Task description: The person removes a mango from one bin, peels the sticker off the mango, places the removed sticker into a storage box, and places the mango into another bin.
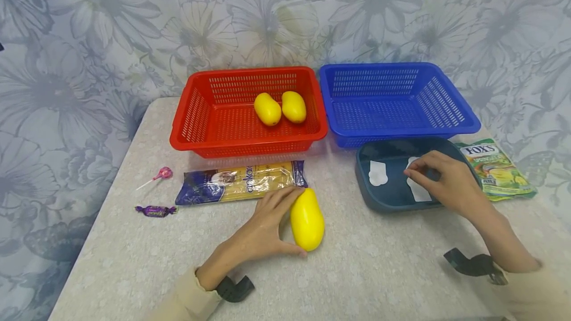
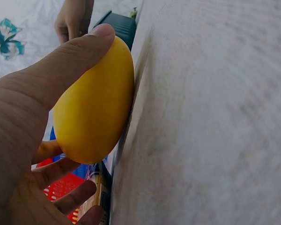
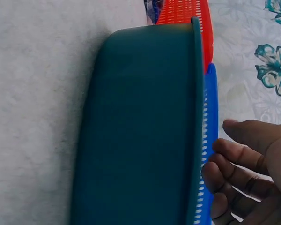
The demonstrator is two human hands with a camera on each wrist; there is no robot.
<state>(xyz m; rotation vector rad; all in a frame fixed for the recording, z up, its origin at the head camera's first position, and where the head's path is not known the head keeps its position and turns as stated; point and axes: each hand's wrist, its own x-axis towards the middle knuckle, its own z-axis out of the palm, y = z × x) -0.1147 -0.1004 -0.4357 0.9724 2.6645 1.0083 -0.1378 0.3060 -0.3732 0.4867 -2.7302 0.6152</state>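
Observation:
A yellow mango [image 1: 308, 219] lies on the table near the middle, and my left hand [image 1: 269, 224] grips it from its left side. In the left wrist view the thumb crosses one end of the mango [image 2: 96, 108] and fingertips touch the other end. My right hand [image 1: 446, 182] hovers over a dark teal tub [image 1: 379, 205], fingers loosely bent with nothing seen between them. Inside the tub are two white paper-like pieces, one at the left [image 1: 378, 173] and one partly hidden below the hand [image 1: 419, 192]. In the right wrist view, the right hand [image 3: 248, 173] is beside the tub's rim.
Two yellow mangoes, one left [image 1: 267, 109] and one right [image 1: 294, 107], lie in a red basket [image 1: 250, 145]. A blue basket [image 1: 401, 133] adjoins it. Around are a pasta packet [image 1: 243, 182], a lollipop [image 1: 165, 172], a purple-wrapped candy [image 1: 156, 211] and a green Fox's bag [image 1: 497, 167].

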